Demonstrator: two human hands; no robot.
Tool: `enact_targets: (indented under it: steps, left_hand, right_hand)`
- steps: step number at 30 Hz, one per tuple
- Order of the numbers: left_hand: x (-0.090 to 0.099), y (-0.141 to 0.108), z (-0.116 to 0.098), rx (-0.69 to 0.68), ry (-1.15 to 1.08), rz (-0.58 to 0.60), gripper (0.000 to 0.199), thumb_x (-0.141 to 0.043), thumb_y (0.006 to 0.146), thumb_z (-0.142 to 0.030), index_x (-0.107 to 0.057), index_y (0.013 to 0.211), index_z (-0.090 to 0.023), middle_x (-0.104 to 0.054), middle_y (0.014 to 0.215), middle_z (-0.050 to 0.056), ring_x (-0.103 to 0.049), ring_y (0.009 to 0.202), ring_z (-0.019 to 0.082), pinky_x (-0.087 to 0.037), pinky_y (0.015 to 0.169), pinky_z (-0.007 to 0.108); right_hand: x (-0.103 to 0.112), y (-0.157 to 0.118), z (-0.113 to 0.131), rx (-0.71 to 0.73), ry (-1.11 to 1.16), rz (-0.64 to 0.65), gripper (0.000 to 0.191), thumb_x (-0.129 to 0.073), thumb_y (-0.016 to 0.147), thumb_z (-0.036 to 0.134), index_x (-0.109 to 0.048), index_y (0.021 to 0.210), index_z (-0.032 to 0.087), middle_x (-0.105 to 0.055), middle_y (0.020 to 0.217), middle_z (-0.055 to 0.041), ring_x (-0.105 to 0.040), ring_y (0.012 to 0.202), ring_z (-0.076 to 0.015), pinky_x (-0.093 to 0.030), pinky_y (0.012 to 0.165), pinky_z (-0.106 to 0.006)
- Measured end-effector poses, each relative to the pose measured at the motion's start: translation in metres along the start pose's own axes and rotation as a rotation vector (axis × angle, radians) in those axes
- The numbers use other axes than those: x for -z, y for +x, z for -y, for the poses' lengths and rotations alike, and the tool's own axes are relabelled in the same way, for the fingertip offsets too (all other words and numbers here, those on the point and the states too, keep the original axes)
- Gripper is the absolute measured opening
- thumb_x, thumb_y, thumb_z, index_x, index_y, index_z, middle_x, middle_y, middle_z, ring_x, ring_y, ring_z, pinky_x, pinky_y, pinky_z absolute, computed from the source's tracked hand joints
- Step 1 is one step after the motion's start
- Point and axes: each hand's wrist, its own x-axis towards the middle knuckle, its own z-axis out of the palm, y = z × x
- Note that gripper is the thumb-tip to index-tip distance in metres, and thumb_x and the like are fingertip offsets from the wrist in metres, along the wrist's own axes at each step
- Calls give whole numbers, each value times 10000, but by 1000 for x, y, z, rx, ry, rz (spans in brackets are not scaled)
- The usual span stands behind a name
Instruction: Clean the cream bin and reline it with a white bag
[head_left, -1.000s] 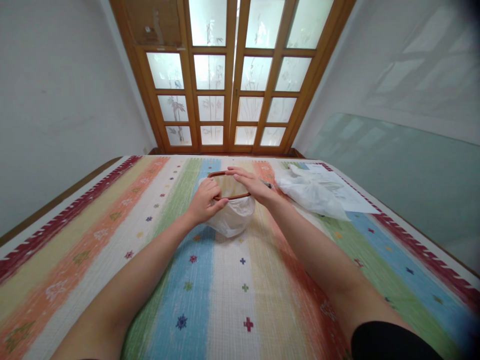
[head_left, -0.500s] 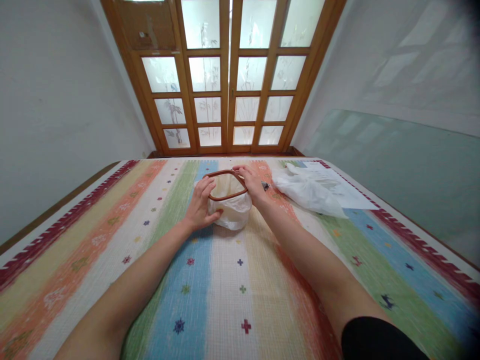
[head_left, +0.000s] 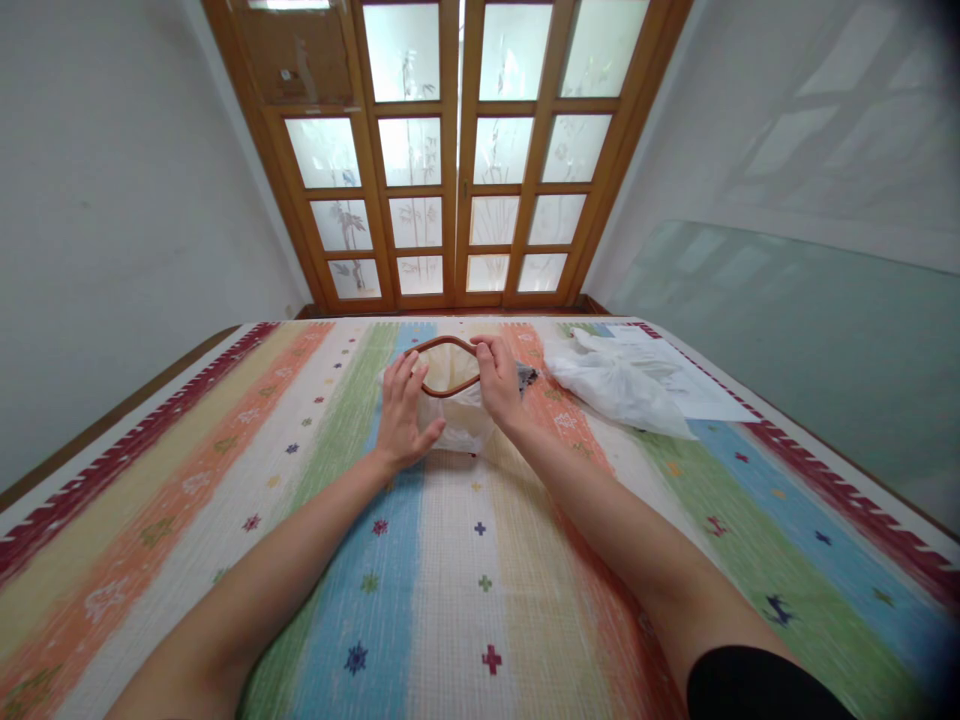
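Observation:
A brown ring with rounded corners (head_left: 450,394) sits at the mouth of a white plastic bag (head_left: 466,428) on the table. The bag hangs below and around the ring, and its pale inside shows through the opening. My left hand (head_left: 403,410) holds the ring's left side, fingertips over it and thumb low against the bag. On the opposite side, my right hand (head_left: 498,382) has its fingers closed around the ring, hiding that end. Just past the right hand lies a small dark grey item (head_left: 528,378), partly covered, whose kind I cannot make out.
A second white plastic bag (head_left: 619,390), bunched up, lies to the right on printed paper sheets (head_left: 705,390). A striped, patterned cloth (head_left: 450,600) covers the table. Wooden doors with glass panes (head_left: 457,200) stand beyond, and a pale green panel (head_left: 787,330) leans on the right wall.
The ring has become narrower and more pointed at its ends between my hands. My right hand has moved slightly left, its fingers curling more, and more of the dark grey item shows.

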Motion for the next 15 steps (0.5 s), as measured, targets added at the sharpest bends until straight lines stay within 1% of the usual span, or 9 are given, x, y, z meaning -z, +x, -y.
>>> enact_targets:
  steps: [2, 4, 5, 7, 9, 11, 13, 15]
  left_hand:
    - [2, 2, 4, 69, -48, -63, 823, -470, 996, -670, -213, 1672, -276, -272, 1723, 149, -199, 1623, 358, -165, 1309, 621]
    - [2, 3, 11, 169, -120, -92, 876, -551, 977, -647, -181, 1679, -275, -249, 1732, 149, -206, 1623, 349, -165, 1318, 600]
    - [1, 2, 15, 223, -173, -87, 912, -593, 962, -640, -163, 1681, -282, -232, 1738, 145, -205, 1626, 343, -167, 1323, 587]
    - [-4, -2, 26, 329, -305, -49, 998, -663, 924, -643, -120, 1684, -292, -213, 1745, 141, -209, 1628, 335, -175, 1331, 563]
    - [-11, -10, 38, 436, -431, 7, 1089, -721, 866, -675, -117, 1678, -272, -263, 1723, 159, -254, 1613, 343, -210, 1326, 552]
    - [-18, -19, 48, 546, -535, 82, 1156, -768, 791, -722, -184, 1657, -229, -378, 1657, 191, -367, 1557, 363, -293, 1296, 556]
    - [-24, -27, 54, 650, -617, 163, 1176, -802, 727, -745, -271, 1620, -194, -480, 1577, 212, -479, 1474, 373, -388, 1241, 558]
    - [-27, -32, 57, 726, -673, 212, 1174, -834, 689, -727, -320, 1592, -182, -530, 1531, 217, -540, 1414, 369, -442, 1197, 552]
  right_hand:
    - [-1, 0, -7, -43, 32, 24, 466, -386, 1058, 600, -667, 1051, 228, -691, 1099, -78, -637, 1092, -238, -485, 1039, -408]
    - [-2, 2, -16, -101, 79, 55, 509, -348, 1060, 628, -670, 1068, 235, -710, 1114, -71, -653, 1106, -240, -484, 1057, -412]
    - [-3, 3, -20, -125, 98, 69, 521, -342, 1056, 642, -670, 1088, 238, -715, 1139, -70, -654, 1128, -241, -483, 1068, -412]
    - [-4, 5, -26, -149, 121, 83, 541, -346, 1042, 669, -667, 1130, 243, -714, 1194, -72, -646, 1179, -244, -480, 1089, -412]
    - [-4, 7, -28, -153, 140, 90, 564, -351, 1028, 693, -672, 1144, 244, -715, 1213, -74, -642, 1196, -247, -479, 1099, -414]
    - [-5, 8, -29, -160, 158, 96, 590, -351, 1014, 716, -688, 1121, 243, -724, 1199, -74, -647, 1187, -249, -479, 1106, -414]
    - [-8, 7, -32, -193, 185, 102, 620, -337, 1006, 729, -706, 1098, 240, -734, 1190, -71, -651, 1188, -247, -478, 1113, -407]
    - [-12, 4, -38, -257, 220, 103, 663, -299, 1007, 735, -721, 1107, 233, -746, 1160, -69, -666, 1164, -244, -497, 1089, -395]
